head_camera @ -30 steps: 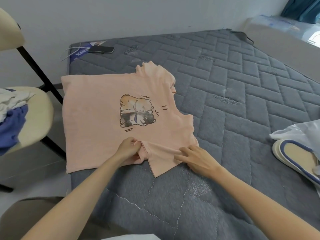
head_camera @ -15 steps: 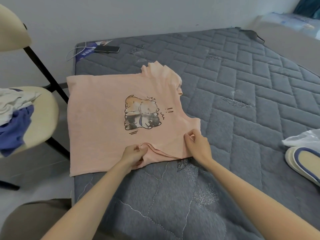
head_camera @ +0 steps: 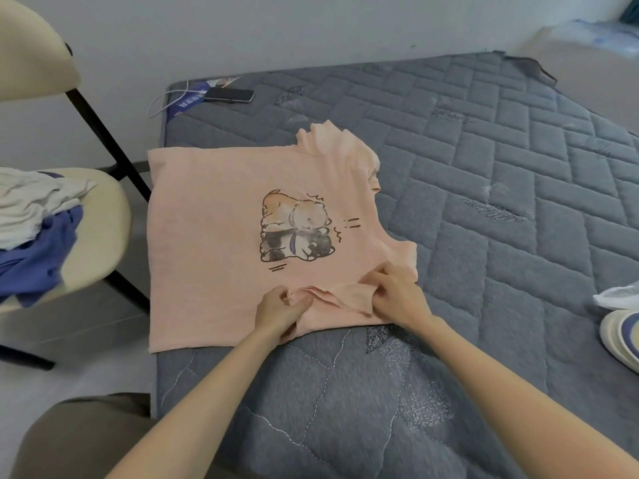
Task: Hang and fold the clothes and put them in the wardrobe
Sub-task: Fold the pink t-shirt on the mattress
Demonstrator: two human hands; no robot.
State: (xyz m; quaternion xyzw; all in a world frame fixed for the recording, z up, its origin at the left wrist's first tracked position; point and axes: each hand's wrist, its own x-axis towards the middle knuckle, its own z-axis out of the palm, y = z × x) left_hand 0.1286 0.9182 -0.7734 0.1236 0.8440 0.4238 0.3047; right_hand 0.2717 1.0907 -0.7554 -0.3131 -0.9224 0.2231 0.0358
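Observation:
A pink T-shirt (head_camera: 214, 236) with a cartoon print of two animals lies flat on the grey quilted mattress (head_camera: 484, 209), its hem toward the chair. My left hand (head_camera: 280, 311) pinches the near sleeve where it joins the body. My right hand (head_camera: 397, 295) pinches the outer end of that same sleeve, which is folded in over the shirt. The far sleeve sticks up at the shirt's top edge.
A cream chair (head_camera: 103, 216) on the left holds a pile of white and blue clothes (head_camera: 38, 233). A phone (head_camera: 230, 95) with a white cable lies at the mattress's far corner. A slipper (head_camera: 622, 337) and a plastic bag sit at the right edge.
The near sleeve, spread out toward me a second ago, is now folded in over the shirt. My right hand moved left and up with it. The left hand stayed put.

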